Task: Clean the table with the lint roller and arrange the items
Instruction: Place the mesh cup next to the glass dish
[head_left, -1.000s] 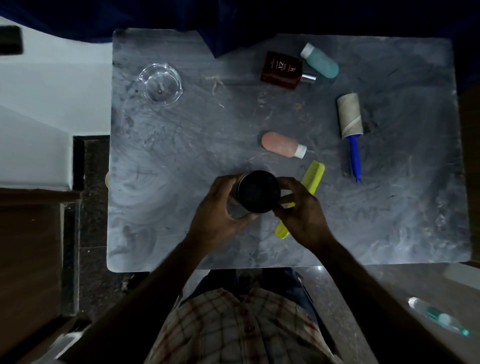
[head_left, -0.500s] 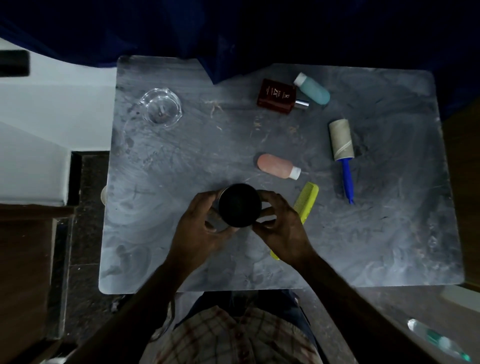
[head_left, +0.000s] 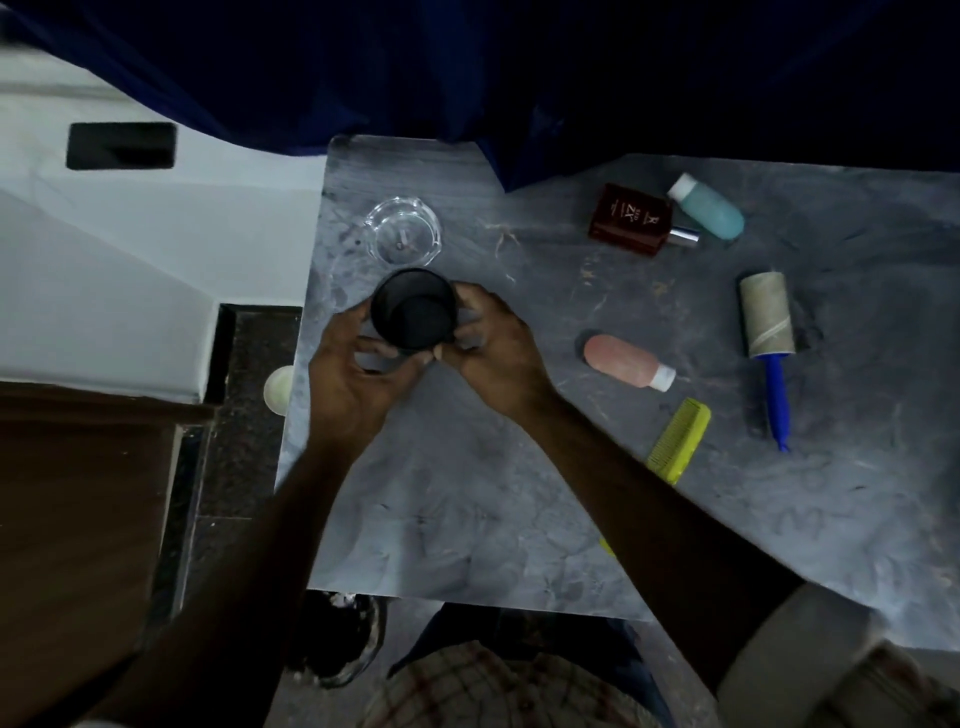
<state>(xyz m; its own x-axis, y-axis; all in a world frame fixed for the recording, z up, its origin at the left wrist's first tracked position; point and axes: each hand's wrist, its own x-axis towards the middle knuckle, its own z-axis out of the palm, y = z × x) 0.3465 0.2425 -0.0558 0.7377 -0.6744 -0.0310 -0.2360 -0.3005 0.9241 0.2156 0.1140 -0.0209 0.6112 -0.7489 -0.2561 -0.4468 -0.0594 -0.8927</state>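
A black round cup (head_left: 414, 312) stands near the left side of the grey table (head_left: 467, 519), just below a clear glass dish (head_left: 402, 234). My left hand (head_left: 358, 379) grips the cup from the left and my right hand (head_left: 493, 348) from the right. The lint roller (head_left: 769, 332), with its beige roll and blue handle, lies on the right. Near it lie a pink bottle (head_left: 623, 361), a yellow-green comb (head_left: 678, 441), a brown perfume bottle (head_left: 631, 221) and a teal bottle (head_left: 711, 208).
A dark blue curtain (head_left: 519, 78) hangs over the table's far edge. Left of the table are a white ledge (head_left: 130, 249) and brown wood (head_left: 78, 519). A small pale round thing (head_left: 279, 389) sits beside the table's left edge. Fine debris is scattered mid-table.
Both hands have carried the black cup from the front middle of the table to the far left, beside the glass dish. The view has shifted left.
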